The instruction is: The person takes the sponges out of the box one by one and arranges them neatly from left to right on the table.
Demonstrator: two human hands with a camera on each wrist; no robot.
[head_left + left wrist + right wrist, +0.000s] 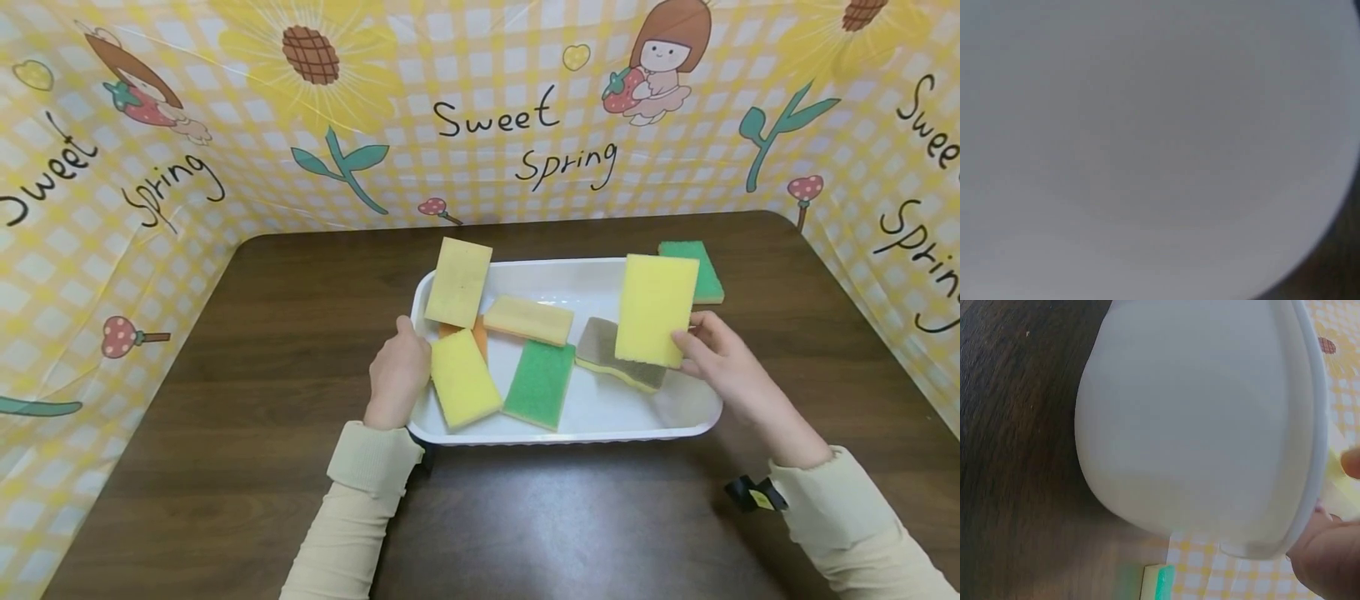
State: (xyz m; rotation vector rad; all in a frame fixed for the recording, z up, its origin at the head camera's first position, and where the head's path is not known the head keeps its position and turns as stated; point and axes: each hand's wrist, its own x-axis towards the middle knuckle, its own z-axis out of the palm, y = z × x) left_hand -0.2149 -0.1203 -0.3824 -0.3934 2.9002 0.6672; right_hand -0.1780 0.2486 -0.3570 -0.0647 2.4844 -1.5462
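A white tray [525, 427] holds several scouring sponges. My left hand [400, 371] grips its left rim, with the fingers mostly hidden. My right hand [723, 360] pinches a yellow sponge [656, 308] by its lower right corner, upright over the tray's right end. Below that sponge lies a grey-topped sponge [596, 342]. A green sponge [540, 387] and a beige sponge [528, 321] lie mid-tray. Near my left hand are another yellow sponge [465, 379], a beige sponge [459, 283] overlapping the back left rim, and a mostly covered orange sponge [480, 337].
Behind the tray's right end, a green sponge [708, 279] lies on the dark wooden table [300, 333]. A yellow checked cloth [495, 50] stands around the back and sides. The tray's white outer wall [1160, 150] fills most of the blurred left wrist view.
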